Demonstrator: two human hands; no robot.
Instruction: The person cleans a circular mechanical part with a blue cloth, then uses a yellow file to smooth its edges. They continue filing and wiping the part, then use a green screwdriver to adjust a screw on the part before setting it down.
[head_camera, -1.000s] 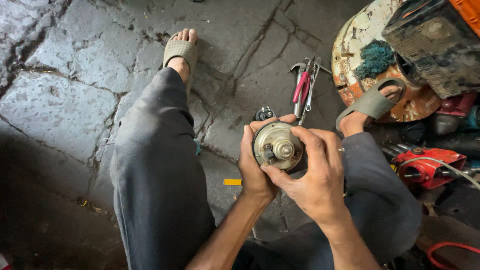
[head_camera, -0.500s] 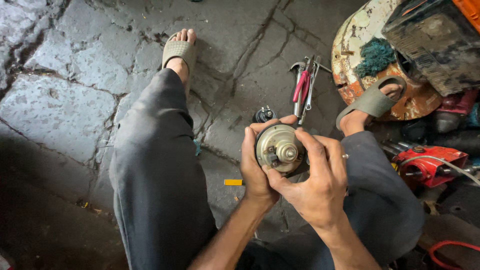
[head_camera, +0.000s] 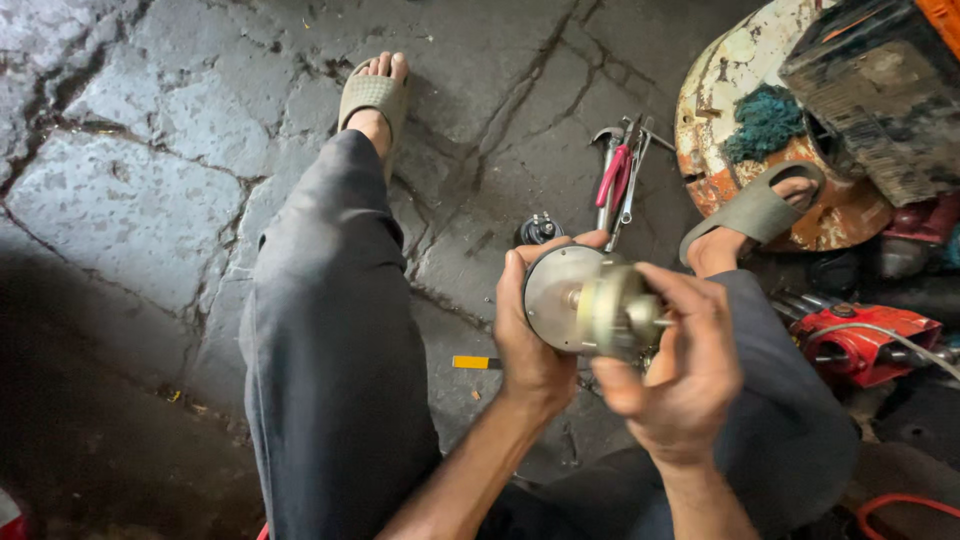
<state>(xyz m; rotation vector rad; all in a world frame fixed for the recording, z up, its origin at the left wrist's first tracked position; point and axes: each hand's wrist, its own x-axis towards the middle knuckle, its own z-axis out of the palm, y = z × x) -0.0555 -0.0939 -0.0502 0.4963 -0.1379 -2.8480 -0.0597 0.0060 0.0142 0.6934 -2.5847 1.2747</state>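
Right hand (head_camera: 690, 375) covers the near side of the round metal part (head_camera: 590, 300), so whatever sits under the palm can't be seen; the part's right end is motion-blurred, detail there hard to read. Small dark round piece (head_camera: 540, 228) on the ground is half hidden behind the left fingertips. Top-right dark box (head_camera: 880, 95) is cut off by the frame edge, as is a red hose (head_camera: 900, 505) at bottom right.

Metal part is held up over the lap, betw. both hands, above the cracked stone floor (head_camera: 150, 190). Left hand (head_camera: 535, 335) wraps it from the left: thumb over the top rim, palm behind the flat silver disc face, closed firm on it. Right hand grips the smaller brass-coloured end from the right, fingers curled round it, thumb underneath; closed on the same part. Disc face looks twd the right hand, w/ a short shaft at centre.

No readable labels. A small yellow rectangular tag (head_camera: 475, 362) lies flat on the floor just left of the left wrist. Red-handled pliers and spanners (head_camera: 620, 180) lie in a bunch beyond the part. Rusty white-orange round lid (head_camera: 730, 120) at upper right carries a teal rag (head_camera: 765, 120); the right sandal (head_camera: 755, 210) rests against it. Red power tool (head_camera: 860, 340) sits near the right knee. Left sandal (head_camera: 372, 95) is planted far up the floor
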